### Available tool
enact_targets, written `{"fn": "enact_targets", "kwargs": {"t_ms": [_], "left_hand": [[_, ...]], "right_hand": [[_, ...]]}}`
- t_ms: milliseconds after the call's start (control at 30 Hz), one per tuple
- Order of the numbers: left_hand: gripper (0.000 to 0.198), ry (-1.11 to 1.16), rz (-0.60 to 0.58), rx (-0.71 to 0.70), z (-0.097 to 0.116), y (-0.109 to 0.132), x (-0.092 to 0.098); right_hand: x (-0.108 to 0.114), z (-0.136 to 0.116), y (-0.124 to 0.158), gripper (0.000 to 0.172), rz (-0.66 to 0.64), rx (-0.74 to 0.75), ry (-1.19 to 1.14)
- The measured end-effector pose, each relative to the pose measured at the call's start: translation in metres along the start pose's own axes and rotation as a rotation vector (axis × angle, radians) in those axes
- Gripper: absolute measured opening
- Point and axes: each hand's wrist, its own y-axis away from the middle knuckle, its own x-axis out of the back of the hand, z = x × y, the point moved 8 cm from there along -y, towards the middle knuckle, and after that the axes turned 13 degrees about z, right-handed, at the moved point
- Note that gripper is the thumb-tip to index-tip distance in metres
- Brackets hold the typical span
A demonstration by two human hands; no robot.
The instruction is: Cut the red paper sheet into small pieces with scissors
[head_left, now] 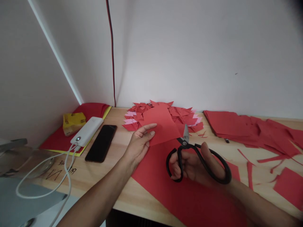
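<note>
A red paper square (163, 124) is pinched between the thumb and fingers of my left hand (140, 140), raised above the table. My right hand (196, 165) has its fingers and thumb through the handles of black-handled scissors (184, 143). The scissor blades point up beside the paper's lower right corner; whether they touch it I cannot tell. Beneath both hands lies a large red paper sheet (170, 186), running off the table's front edge. Behind the held square sits a pile of folded and cut red and pink paper pieces (186, 115), partly hidden by it.
A stack of red paper (222, 123) spreads along the right, with thin paper strips (250, 175) before it. On the left are a black phone (101, 143), a white power bank (87, 130) with white cables (68, 170), and a yellow packet (74, 123). A wall (189, 56) stands behind.
</note>
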Motion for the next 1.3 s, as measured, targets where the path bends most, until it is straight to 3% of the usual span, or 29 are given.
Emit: {"fn": "enact_targets", "kwargs": {"t_ms": [533, 1300], "left_hand": [[0.035, 0.029, 0.034, 0.072, -0.006, -0.003, 0.005], [0.036, 0.018, 0.027, 0.042, -0.008, -0.005, 0.006]], "right_hand": [[-0.004, -0.003, -0.003, 0.081, 0.002, 0.087, -0.028], [0.017, 0.006, -0.004, 0.073, 0.287, 0.165, 0.014]]}}
